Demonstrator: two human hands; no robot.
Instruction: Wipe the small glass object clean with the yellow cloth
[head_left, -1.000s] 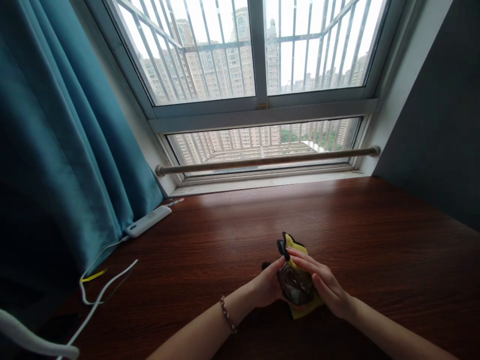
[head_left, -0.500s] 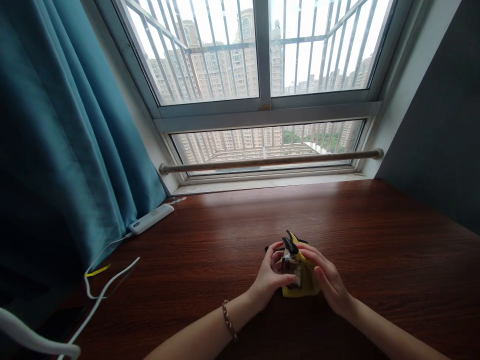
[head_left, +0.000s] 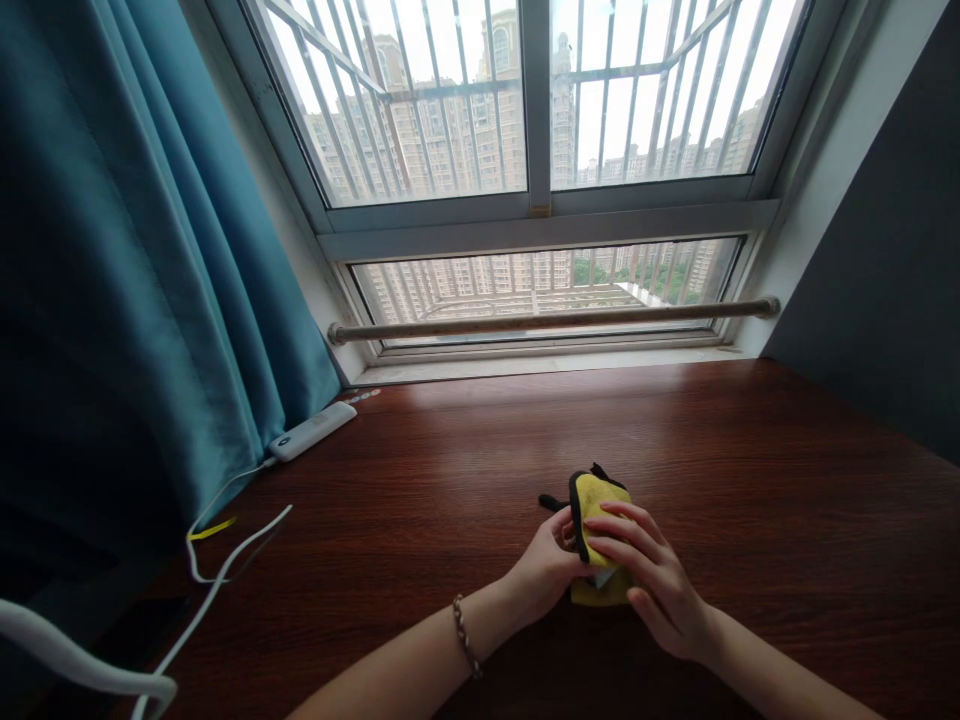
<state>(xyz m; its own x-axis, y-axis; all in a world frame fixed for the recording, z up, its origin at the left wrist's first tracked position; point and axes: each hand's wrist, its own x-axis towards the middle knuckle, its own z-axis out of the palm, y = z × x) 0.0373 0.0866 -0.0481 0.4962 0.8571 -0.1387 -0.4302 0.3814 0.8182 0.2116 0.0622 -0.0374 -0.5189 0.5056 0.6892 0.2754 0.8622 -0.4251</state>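
Note:
A small yellow cloth with black trim (head_left: 592, 497) sits bunched over a mostly hidden object on the dark wooden table (head_left: 750, 480). My left hand (head_left: 546, 570) grips its left side, thumb and fingers against the black edge. My right hand (head_left: 651, 580) lies across the top of the cloth, fingers spread and pressing it down. A beaded bracelet (head_left: 465, 637) circles my left wrist. What the cloth wraps is hidden now.
A white power strip (head_left: 311, 431) lies at the table's back left by the teal curtain (head_left: 127, 260), with white cables (head_left: 225, 560) trailing toward the near left corner. A barred window (head_left: 540, 150) with a metal rail (head_left: 555, 321) runs along the back. A dark wall (head_left: 892, 260) stands at right.
The dark shiny object seen between my hands earlier is now covered by the yellow cloth. My right hand has moved over the top of the bundle.

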